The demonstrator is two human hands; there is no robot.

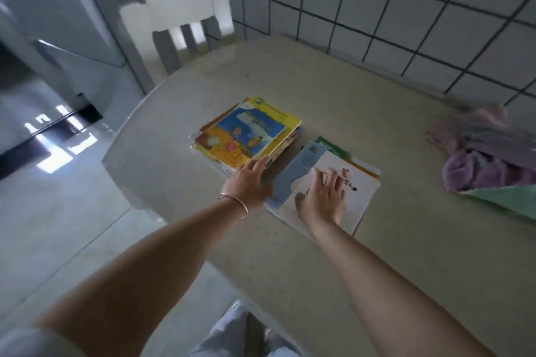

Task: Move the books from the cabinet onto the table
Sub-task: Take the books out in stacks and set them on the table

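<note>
A stack of colourful children's books [246,133], yellow and blue on top, lies near the middle of the beige table [333,255]. To its right lies a second, flatter pile of books [356,179] with a white and blue cover on top. My left hand [249,182], a bangle on its wrist, touches the near right corner of the colourful stack with straight fingers. My right hand [322,200] rests flat with spread fingers on the white-covered pile. The cabinet is not in view.
A white chair [179,20] stands at the table's far left edge. A purple and green cloth [487,162] is bunched at the table's right side. A tiled wall [377,8] runs behind the table. Grey floor [58,211] lies to the left.
</note>
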